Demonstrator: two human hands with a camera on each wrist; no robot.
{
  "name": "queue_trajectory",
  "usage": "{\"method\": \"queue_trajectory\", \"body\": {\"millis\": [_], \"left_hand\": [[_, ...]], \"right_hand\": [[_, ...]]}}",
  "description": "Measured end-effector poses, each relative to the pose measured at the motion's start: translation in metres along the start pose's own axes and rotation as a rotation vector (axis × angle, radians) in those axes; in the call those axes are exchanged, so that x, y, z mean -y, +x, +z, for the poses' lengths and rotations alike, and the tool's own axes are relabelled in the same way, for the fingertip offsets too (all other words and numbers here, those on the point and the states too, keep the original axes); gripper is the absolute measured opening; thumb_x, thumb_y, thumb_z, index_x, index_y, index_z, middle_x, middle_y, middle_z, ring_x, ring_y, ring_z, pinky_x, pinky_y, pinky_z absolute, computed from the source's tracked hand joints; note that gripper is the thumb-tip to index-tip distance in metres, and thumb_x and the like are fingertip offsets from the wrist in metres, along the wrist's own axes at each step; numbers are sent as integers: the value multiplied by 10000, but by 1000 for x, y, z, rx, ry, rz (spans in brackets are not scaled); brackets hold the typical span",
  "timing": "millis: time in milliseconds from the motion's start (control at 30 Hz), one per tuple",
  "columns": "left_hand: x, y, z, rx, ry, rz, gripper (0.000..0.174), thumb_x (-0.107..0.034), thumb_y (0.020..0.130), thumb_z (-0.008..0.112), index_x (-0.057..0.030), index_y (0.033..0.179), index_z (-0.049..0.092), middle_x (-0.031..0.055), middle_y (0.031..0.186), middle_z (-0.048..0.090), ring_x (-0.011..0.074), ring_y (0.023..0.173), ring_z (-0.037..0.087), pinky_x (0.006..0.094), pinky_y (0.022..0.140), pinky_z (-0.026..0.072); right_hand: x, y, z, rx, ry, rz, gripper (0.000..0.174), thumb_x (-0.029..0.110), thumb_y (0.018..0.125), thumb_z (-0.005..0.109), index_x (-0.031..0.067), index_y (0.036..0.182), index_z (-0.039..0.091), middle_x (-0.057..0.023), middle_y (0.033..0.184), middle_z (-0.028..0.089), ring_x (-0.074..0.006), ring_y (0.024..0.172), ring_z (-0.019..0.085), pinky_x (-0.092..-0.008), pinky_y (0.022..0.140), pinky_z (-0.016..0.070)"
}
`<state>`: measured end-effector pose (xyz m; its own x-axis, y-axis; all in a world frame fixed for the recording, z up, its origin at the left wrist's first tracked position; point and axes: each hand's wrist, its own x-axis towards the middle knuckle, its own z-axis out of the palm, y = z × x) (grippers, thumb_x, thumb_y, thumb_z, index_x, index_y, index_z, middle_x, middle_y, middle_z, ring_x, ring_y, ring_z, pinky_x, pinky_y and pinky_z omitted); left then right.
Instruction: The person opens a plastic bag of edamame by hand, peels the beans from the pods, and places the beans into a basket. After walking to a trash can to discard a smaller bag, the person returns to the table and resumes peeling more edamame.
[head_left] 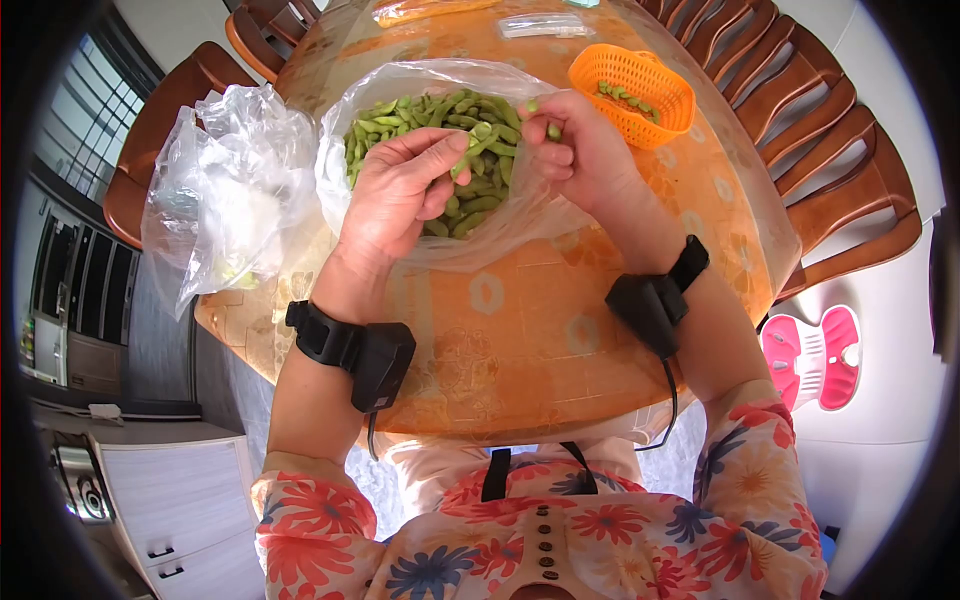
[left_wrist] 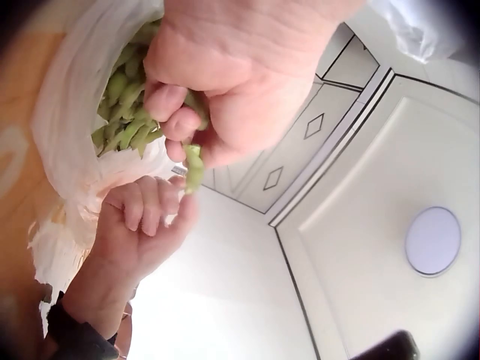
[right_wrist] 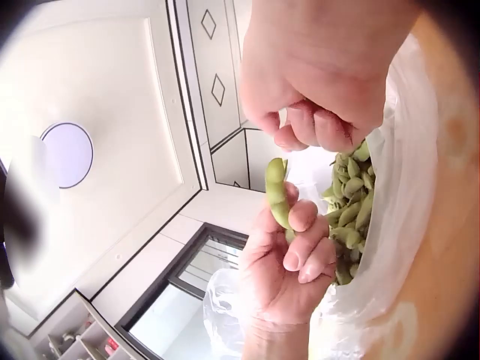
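My left hand [head_left: 400,190] pinches a green edamame pod [right_wrist: 277,187] between thumb and fingers, over an open plastic bag [head_left: 345,110] of edamame pods [head_left: 480,205]. In the right wrist view the pod stands up from those fingertips. Close by on the right, my right hand [head_left: 585,150] has its fingers curled, with a small green piece [head_left: 532,104] at its fingertips. Another green bit [head_left: 554,131] shows among the same fingers. Whether these are beans or bits of pod, I cannot tell. From the left wrist, the right hand's fingertips appear right at the pod's lower end.
An orange plastic basket [head_left: 590,72] with some green pieces inside stands to the right of the bag. On the left lies a crumpled clear plastic bag [head_left: 235,190]. Clear packaging [head_left: 545,25] lies at the back of the covered table [head_left: 480,350]. Wooden chairs [head_left: 840,190] line the right side.
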<state>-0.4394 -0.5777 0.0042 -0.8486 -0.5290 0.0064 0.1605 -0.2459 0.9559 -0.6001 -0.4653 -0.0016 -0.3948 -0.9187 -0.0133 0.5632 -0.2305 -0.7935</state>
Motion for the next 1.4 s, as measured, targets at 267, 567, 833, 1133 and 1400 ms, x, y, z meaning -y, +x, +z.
{"method": "queue_trajectory", "body": {"millis": [267, 567, 833, 1133, 1400], "left_hand": [[8, 2, 5, -97, 233, 139, 171, -117, 822, 615, -13, 958, 606, 21, 677, 576, 16, 444, 365, 149, 384, 259], [8, 3, 0, -4, 277, 133, 154, -91, 843, 574, -7, 962, 626, -18, 693, 563, 20, 472, 365, 156, 415, 273], [4, -1, 2, 69, 278, 126, 225, -17, 818, 548, -3, 1035, 604, -5, 764, 577, 20, 493, 362, 155, 420, 267], [1, 2, -7, 140, 98, 73, 248, -12, 813, 558, -6, 1059, 591, 58, 802, 611, 17, 511, 382, 149, 434, 284], [1, 4, -8, 119, 153, 137, 255, 5, 823, 521, -25, 1067, 592, 45, 790, 604, 28, 582, 482, 156, 451, 311]], "right_hand": [[-10, -4, 10, 12, -198, 18, 197, 190, 742, 602, 36, 860, 572, -42, 731, 576, -60, 527, 409, -197, 419, 294], [-18, -7, 16, -49, -1078, -262, 285, 267, 725, 638, 1, 827, 647, -69, 733, 631, -129, 658, 574, -260, 614, 455], [-17, -6, 14, -49, -907, -140, 254, 232, 721, 606, -7, 806, 618, -55, 682, 610, -98, 585, 539, -226, 532, 415], [-5, -5, 8, 47, -188, 65, 121, 159, 756, 565, 51, 724, 519, -46, 675, 520, -70, 436, 349, -208, 363, 231], [0, -3, 5, 144, 48, 110, 102, 146, 769, 563, 58, 759, 513, -49, 712, 523, -58, 458, 349, -181, 367, 235]]}}
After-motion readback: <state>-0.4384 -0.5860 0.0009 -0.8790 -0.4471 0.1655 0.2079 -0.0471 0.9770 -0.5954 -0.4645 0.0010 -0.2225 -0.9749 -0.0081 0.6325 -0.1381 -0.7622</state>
